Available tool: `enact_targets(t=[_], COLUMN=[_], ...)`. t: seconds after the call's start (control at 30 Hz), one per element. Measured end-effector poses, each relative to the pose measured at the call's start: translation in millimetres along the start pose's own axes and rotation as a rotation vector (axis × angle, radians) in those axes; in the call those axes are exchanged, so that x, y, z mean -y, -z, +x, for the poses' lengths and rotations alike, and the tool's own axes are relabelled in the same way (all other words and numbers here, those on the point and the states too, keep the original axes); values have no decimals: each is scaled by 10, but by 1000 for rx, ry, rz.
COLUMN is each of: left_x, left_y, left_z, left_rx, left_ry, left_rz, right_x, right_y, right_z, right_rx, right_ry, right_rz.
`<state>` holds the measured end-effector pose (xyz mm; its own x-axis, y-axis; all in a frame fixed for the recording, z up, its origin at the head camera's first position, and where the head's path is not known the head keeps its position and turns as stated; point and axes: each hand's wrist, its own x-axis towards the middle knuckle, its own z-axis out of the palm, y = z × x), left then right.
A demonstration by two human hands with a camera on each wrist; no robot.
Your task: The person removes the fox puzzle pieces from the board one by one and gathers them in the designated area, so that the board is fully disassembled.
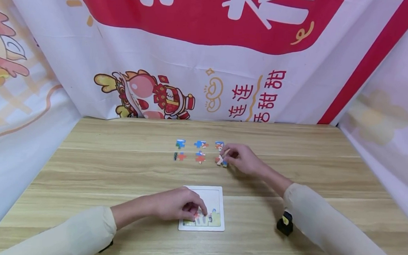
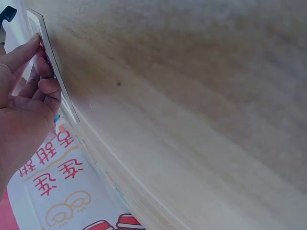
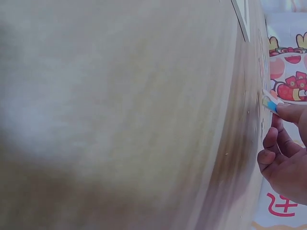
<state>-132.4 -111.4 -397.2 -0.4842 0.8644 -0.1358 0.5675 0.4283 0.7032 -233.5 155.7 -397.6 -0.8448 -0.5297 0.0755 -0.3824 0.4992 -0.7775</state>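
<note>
- Currently, from my remote seat, I have both of the person's hands over a wooden table [image 1: 116,165], the left one nearer the body, the right one farther out.
- Right hand [image 1: 242,158]: thumb and finger pinch a puzzle piece [image 3: 271,105] near its edge. My right wrist view shows it tilted, with blue and white parts visible.
- Location of that held piece: right end of the nearer of two rows, close to the tabletop. I cannot tell whether it touches the wood.
- Just behind it, by the fingertips, lies the far-right piece [image 1: 219,145]. Other loose pieces on the table, well apart from the tray: far-left piece [image 1: 180,143], far-middle piece [image 1: 201,144], near-left piece [image 1: 180,156], near-middle piece [image 1: 200,157].
- Left hand [image 1: 181,204]: reaches in from the left across a white tray [image 1: 222,223], covering part of it. Index finger and thumb point down at the fitted pieces [image 1: 214,220] along the tray's near side. I cannot tell whether they pinch anything; my left wrist view catches the tray edge-on.
- Surroundings I note: pale sleeves [image 1: 65,232] on both arms, a small black object [image 1: 285,224] beside the right one, a printed cloth [image 1: 180,54] behind the table.
</note>
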Motion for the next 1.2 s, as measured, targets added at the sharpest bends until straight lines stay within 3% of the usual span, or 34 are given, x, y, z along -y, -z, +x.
enact_targets(t=[0.47, 0.87, 1.2], left_x=[-1, -10, -7], left_y=[11, 20, 17], left_z=[-8, -15, -9], left_rx=[-11, -13, -8], left_ry=[-34, -44, -26], left_rz=[25, 24, 13], right_x=[-112, -82, -93], right_y=[3, 8, -12], right_z=[220, 279, 285], right_rx=[-9, 37, 28], right_ry=[-15, -19, 20], right_rz=[-115, -281, -429])
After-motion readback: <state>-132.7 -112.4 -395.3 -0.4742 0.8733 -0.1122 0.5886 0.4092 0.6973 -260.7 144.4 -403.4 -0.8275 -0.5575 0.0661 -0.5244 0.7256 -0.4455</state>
